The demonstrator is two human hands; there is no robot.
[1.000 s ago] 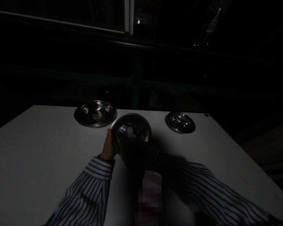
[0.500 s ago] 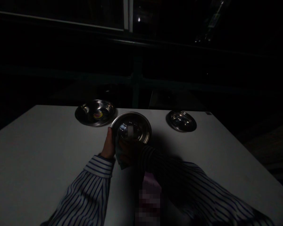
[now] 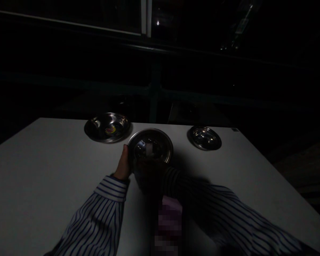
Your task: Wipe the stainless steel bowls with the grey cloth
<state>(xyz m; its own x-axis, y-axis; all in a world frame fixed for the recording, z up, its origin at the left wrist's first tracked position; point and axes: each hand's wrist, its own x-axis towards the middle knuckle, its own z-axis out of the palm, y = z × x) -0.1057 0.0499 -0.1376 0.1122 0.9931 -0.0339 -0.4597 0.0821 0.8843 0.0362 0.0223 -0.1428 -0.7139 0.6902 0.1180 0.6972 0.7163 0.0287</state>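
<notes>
A steel bowl (image 3: 150, 145) is tilted toward me above the white table (image 3: 42, 167). My left hand (image 3: 123, 164) grips its left rim, thumb along the edge. My right hand (image 3: 149, 172) is in deep shadow at the bowl's near side, pressed against it with what looks like a pale cloth; its fingers are hard to make out. Both arms wear blue-striped white sleeves.
Two more steel bowls stand on the table: one with a coloured sticker (image 3: 107, 127) at the back left, a smaller one (image 3: 204, 137) at the back right. A pinkish object (image 3: 170, 209) lies near me between my arms. The surroundings beyond the table are dark.
The held bowl has shifted slightly right and tipped a little. The pale cloth that showed under the bowl half a second ago is now mostly lost in shadow.
</notes>
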